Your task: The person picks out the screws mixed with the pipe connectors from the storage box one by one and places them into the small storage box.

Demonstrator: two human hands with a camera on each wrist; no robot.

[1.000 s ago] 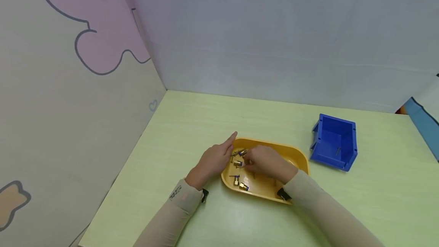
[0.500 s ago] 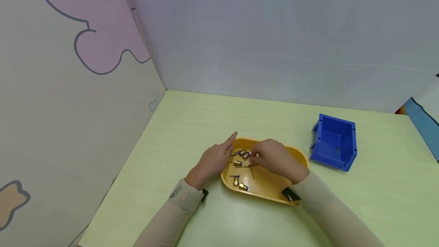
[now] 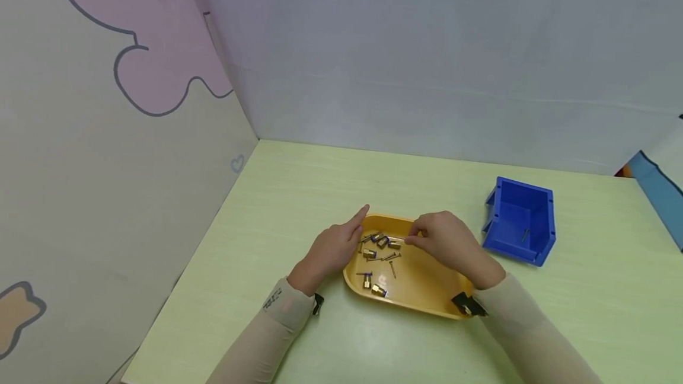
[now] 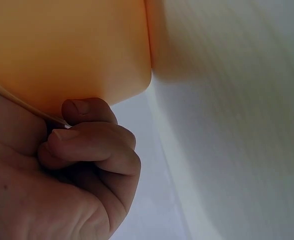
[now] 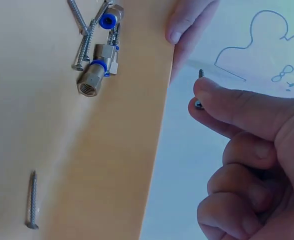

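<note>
A yellow tray (image 3: 427, 304) lies on the green table and holds several brass fittings (image 3: 381, 240) and loose screws (image 3: 392, 266). My left hand (image 3: 352, 236) grips the tray's left rim; in the left wrist view its fingers (image 4: 89, 142) curl under the tray (image 4: 72, 45). Above the tray's middle, my right hand (image 3: 415, 239) pinches a small screw (image 5: 199, 89) between thumb and forefinger. Below it, the right wrist view shows fittings (image 5: 94, 75) and a lone screw (image 5: 32, 207) on the tray's floor (image 5: 62, 150).
A blue bin (image 3: 520, 221) stands to the right of the tray with one screw (image 3: 525, 234) inside. Panel walls close off the table's back and left side. Bare tabletop lies around the tray.
My right hand has risen from the pile of parts and moved right, toward the blue bin, with a screw pinched in it. The left hand and tray have stayed put.
</note>
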